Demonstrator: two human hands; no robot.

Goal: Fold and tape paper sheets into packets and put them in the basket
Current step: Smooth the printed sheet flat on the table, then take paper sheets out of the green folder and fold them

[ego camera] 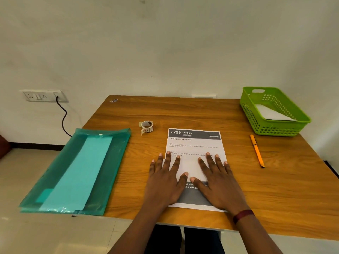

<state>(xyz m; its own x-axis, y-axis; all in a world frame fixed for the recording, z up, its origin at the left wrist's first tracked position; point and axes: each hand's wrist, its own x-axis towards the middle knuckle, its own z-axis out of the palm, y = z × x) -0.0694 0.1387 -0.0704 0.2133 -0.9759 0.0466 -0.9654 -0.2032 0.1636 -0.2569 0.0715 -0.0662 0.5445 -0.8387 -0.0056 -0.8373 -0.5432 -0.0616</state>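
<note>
Both hands lie flat and released, with straight, spread fingers. The left hand (165, 180) and the right hand (218, 180) press side by side on the sheet (194, 143) and grasp nothing. I judge they press so to hold a fold down: under the fingers a white flap covers the middle of the print, and a grey band shows below it, but how exactly the flap is turned I cannot tell. The sheet lies in the near middle of the table (183, 110), its near edge close to the table's front edge, so there is little room to pull it closer. The tape (146, 126) waits just beyond the sheet's far left corner, probably for the left hand to take. A pen (256, 151) lies to the right, apart from the sheet. The basket (278, 130) stands at the far right corner with one white packet (271, 113) inside, and bare wood leads toward it. A folder (77, 171) hangs over the left edge.
</note>
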